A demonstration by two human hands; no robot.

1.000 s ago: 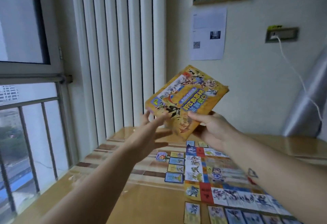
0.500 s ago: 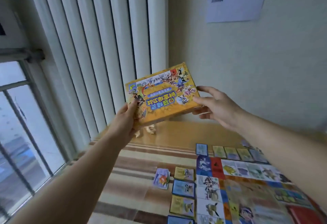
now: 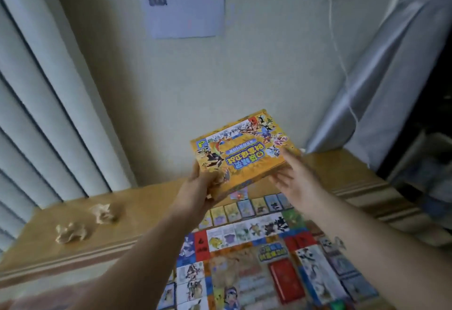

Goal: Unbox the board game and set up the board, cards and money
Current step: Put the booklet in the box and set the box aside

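Note:
The yellow game box (image 3: 242,153) hangs tilted above the table's far edge, lid art facing me. My left hand (image 3: 198,188) grips its near left corner. My right hand (image 3: 297,181) touches the box's right end with straight, spread fingers. Below lies the unfolded game board (image 3: 244,258) with a red card deck (image 3: 286,282) on it. A row of cards (image 3: 244,208) lines the board's far edge, and a small card stack (image 3: 239,194) shows under the box.
Two beige figures (image 3: 105,211) (image 3: 69,232) sit on the wooden ledge (image 3: 146,202) at the left. Vertical blinds (image 3: 49,114) fill the left side. A silver cover (image 3: 381,89) and a white cable (image 3: 340,52) hang at the right.
The box has come down and to the right, closer to the table's far edge. My right hand's fingers have loosened from the box's right end. The view has swung right and down.

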